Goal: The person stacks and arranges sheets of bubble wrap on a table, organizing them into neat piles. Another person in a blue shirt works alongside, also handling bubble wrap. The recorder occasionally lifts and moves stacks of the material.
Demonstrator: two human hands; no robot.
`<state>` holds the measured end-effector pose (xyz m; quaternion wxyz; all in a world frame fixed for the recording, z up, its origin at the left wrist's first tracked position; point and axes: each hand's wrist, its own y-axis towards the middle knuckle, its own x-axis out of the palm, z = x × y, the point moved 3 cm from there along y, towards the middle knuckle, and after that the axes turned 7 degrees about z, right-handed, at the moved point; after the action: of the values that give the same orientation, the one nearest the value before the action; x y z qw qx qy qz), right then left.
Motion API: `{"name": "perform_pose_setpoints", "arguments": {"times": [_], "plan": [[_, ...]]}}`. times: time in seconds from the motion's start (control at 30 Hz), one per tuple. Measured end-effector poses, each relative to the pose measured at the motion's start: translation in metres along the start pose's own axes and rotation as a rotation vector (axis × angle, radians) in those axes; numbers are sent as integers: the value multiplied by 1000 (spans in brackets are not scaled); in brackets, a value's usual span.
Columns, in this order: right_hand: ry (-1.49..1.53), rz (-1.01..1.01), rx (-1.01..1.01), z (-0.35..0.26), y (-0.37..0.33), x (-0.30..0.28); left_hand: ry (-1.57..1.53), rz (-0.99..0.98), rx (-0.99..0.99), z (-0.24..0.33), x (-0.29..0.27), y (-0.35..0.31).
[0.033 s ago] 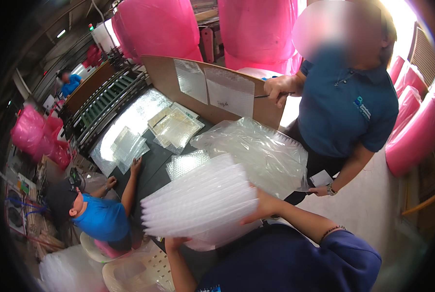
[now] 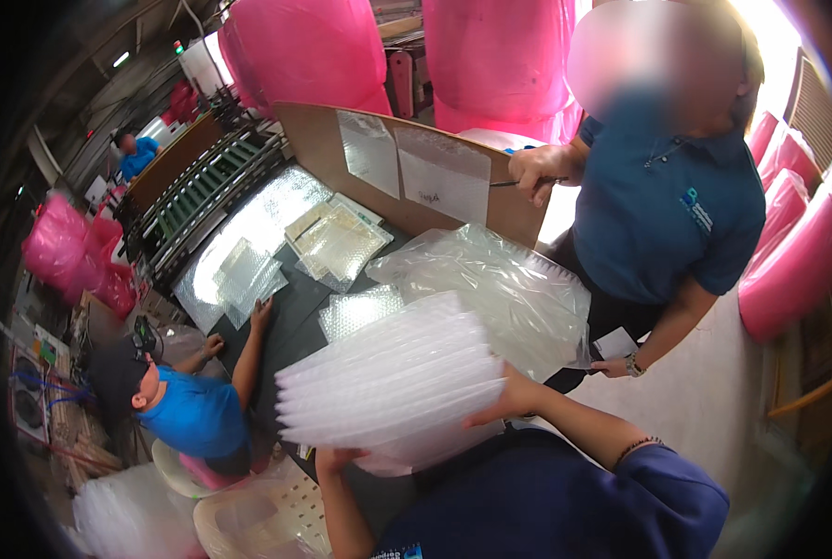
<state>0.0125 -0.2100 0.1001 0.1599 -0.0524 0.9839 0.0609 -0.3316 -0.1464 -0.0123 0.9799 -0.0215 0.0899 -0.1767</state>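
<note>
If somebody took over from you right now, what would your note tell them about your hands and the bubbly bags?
Left hand: under the near bottom edge of the stack of bubble-wrap bags, holding it up.
Right hand: pressed on the stack's right side.
The stack is held over the dark table, beside a big clear plastic bag.
More bubble bags lie flat further along the table.
Done: stack gathered and lifted. Left: it is not set down anywhere yet.

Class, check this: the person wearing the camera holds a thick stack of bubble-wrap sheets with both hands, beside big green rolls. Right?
Not quite. The head view shows the rolls are pink, not green. The rest holds: left hand and right hand both hold the stack of bubble-wrap sheets.
</note>
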Motion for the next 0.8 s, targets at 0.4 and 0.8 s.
{"name": "perform_pose_setpoints", "arguments": {"times": [0.4, 0.8], "plan": [[361, 552, 304, 64, -96, -37, -424, -237, -457, 118, 119, 171], [327, 772, 319, 64, -121, -63, -233, -125, 417, 129, 138, 237]]}}
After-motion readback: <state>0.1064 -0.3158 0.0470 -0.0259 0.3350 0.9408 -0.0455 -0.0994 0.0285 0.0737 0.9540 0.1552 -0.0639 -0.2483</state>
